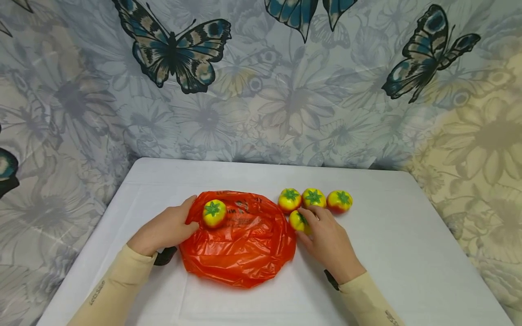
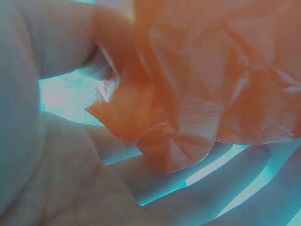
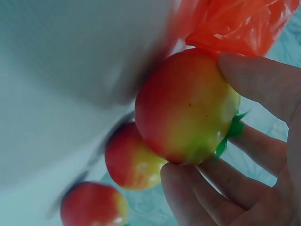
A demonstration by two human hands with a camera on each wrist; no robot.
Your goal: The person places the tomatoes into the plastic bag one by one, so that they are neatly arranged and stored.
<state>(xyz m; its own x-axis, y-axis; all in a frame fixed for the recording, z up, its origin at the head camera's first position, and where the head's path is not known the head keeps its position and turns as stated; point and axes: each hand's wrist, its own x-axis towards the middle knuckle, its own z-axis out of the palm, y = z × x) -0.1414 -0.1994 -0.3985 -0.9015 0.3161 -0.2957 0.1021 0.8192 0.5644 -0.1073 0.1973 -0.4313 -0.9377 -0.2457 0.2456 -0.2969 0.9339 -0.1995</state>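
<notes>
My left hand [image 1: 171, 227] grips the left edge of a crumpled red plastic bag [image 1: 240, 253]. In the left wrist view, the bag's wrinkled film [image 2: 188, 80] lies between the thumb and the fingers. On top of the bag, near its left side, sits a red-and-yellow tomato [image 1: 214, 213] with green star-shaped leaves. Just off the bag's right edge, my right hand [image 1: 328, 240] holds another such tomato [image 3: 188, 108], thumb on one side and fingertips on the other. Its leafy top faces the palm. Part of this tomato is hidden by the hand in the head view.
Three more tomatoes stand in a row behind the right hand: a left one [image 1: 289, 200], a middle one [image 1: 313, 198] and a right one [image 1: 340, 202]. Everything rests on a white-covered table [image 1: 408, 235]. A butterfly-patterned cloth [image 1: 293, 99] hangs behind it.
</notes>
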